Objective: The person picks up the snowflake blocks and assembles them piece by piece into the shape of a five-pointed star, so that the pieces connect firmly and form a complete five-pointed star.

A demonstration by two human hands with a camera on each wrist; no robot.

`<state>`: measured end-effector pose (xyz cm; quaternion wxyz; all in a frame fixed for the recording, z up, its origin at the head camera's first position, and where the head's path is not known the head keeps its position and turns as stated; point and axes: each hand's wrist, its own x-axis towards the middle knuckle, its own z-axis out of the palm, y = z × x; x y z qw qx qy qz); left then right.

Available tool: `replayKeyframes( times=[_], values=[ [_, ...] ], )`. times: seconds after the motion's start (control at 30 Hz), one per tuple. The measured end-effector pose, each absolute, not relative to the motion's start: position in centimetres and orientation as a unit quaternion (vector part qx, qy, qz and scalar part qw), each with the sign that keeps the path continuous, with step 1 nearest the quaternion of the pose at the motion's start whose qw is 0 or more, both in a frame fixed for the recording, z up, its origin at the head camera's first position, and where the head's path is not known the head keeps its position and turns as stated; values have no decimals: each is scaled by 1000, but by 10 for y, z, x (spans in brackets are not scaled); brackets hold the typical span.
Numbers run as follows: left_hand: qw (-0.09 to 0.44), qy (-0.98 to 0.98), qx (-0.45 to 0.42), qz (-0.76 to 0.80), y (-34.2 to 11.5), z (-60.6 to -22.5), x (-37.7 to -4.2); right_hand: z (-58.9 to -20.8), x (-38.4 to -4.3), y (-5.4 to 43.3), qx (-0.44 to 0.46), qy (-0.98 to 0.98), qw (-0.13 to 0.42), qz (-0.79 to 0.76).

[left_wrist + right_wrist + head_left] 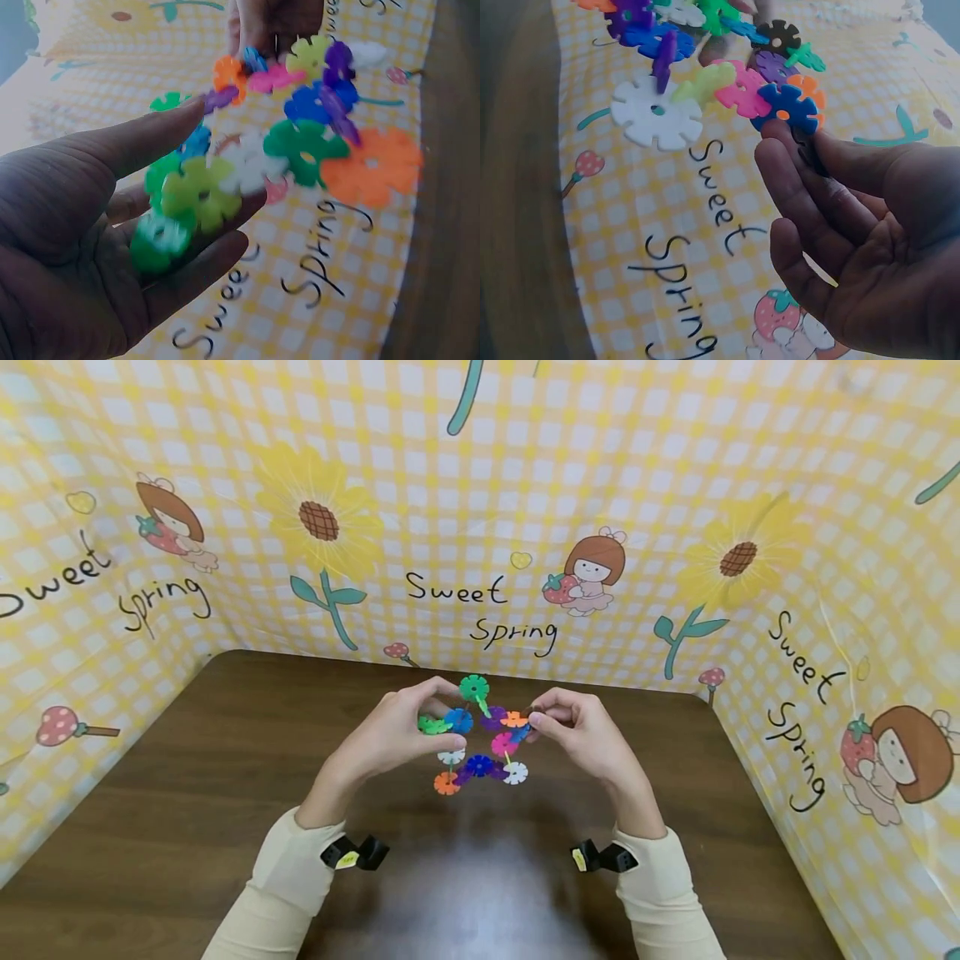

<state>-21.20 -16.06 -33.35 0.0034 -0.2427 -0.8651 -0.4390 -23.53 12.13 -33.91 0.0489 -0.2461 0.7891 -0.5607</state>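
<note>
A ring of joined plastic snowflake discs (479, 766) in many colours is held up above the table between both hands. My left hand (401, 727) grips its left side, thumb over and fingers under, near a light-green disc (201, 196) and a green disc (161, 241). My right hand (581, 735) pinches a dark disc (810, 154) at the right side, against a blue disc (789, 109) and an orange disc (814, 97). A white disc (656, 112) and an orange disc (373, 166) sit at the ring's near corners. Fingers partly hide the dark disc.
The brown wooden table (187, 793) lies beneath the hands. A yellow checked cloth (465, 510) printed with flowers and lettering stands as a wall at the back and both sides. Black wrist cameras (354, 853) are strapped over the sleeves.
</note>
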Motion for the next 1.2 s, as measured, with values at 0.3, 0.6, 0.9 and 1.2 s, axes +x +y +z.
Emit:
replayKeyframes(
  times=[0.3,0.6,0.9,1.2],
  values=[
    [-42,-834,-219,-504,-183,-358,-222,-358,-241,133,-194,777,63,-595],
    [-57,-818,-183,-542,-184,-386,-238,-388,-254,135,-133,780,114,-601],
    [-126,-818,-134,-545,-182,-410,-245,-415,-260,128,-100,781,185,-588],
    [-170,-849,-105,-489,-184,-426,-245,-435,-262,120,-101,805,215,-543]
  ],
)
